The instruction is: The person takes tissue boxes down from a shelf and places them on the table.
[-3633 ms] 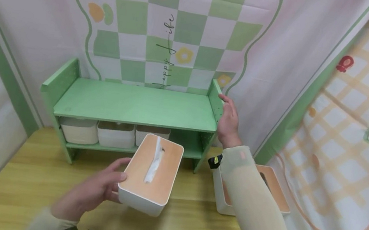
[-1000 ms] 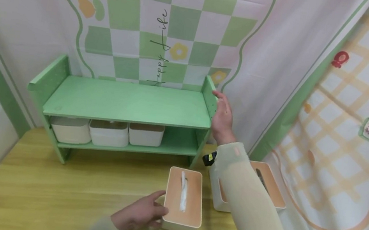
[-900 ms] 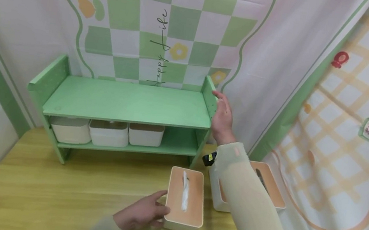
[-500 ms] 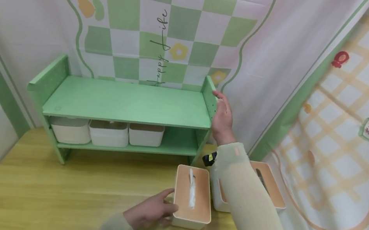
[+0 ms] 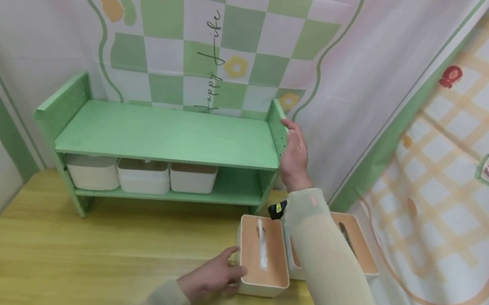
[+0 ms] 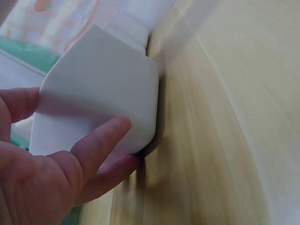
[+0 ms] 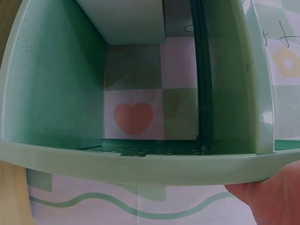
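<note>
A white tissue box [image 5: 267, 252] with a tan lid and tissue in its slot stands on the wooden table. My left hand [image 5: 215, 276] touches its left side near the front corner. In the left wrist view, two fairly straight fingers [image 6: 103, 140] lie along the white wall, and another digit reaches its edge. My right hand [image 5: 296, 154] rests against the outer face of the right end panel of a green two-tier shelf [image 5: 172, 134]. Only part of that hand shows in the right wrist view. A second white, tan-topped box [image 5: 360, 244] sits beside the tissue box, partly behind my right forearm.
Three white bins [image 5: 142, 177] line the shelf's lower tier from the left; a gap shows at its right end. Patterned cloth [image 5: 248, 28] hangs behind and on both sides. The wooden table [image 5: 93, 261] extends in front of the shelf.
Earlier my left hand held the tissue box tilted above the table; it then came down. Over the last second the box has slid right and slightly back, up against the second box. The right hand stayed put.
</note>
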Demonstrator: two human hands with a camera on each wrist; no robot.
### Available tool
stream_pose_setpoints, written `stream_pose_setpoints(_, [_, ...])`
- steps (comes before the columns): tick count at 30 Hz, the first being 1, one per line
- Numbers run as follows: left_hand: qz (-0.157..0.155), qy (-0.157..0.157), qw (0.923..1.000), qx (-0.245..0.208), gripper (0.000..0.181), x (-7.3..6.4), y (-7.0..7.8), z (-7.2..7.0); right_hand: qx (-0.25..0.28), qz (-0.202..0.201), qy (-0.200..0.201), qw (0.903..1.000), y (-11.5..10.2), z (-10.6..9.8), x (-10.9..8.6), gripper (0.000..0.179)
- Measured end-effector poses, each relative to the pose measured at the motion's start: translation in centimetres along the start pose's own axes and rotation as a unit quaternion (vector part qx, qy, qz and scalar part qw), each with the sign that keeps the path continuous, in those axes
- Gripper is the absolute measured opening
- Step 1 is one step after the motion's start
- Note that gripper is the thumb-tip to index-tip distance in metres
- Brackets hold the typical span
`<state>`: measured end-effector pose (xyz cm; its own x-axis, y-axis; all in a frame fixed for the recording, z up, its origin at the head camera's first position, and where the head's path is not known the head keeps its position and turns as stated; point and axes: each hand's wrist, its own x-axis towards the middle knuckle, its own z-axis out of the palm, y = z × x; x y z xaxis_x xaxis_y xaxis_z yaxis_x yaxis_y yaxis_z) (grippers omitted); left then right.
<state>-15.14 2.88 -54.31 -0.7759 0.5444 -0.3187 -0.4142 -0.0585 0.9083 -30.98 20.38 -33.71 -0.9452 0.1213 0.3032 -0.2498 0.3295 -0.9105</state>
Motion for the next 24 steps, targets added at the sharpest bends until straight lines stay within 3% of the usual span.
stream_pose_setpoints(8, [-0.004,0.005,1.0000,0.005,0.090,0.6,0.0,0.4,0.003,0.020,-0.003,0.9998,-0.1,-0.1,-0.1,0.048])
stream_pose_setpoints(18, [-0.014,0.005,0.9999,0.007,0.086,1.2,0.2,1.1,0.018,-0.003,-0.007,0.9998,-0.1,0.0,-0.2,0.048])
stream_pose_setpoints(24, [-0.021,0.018,0.9991,0.034,0.087,1.7,0.4,1.2,0.028,-0.013,-0.001,0.9995,0.1,0.0,-0.1,0.049])
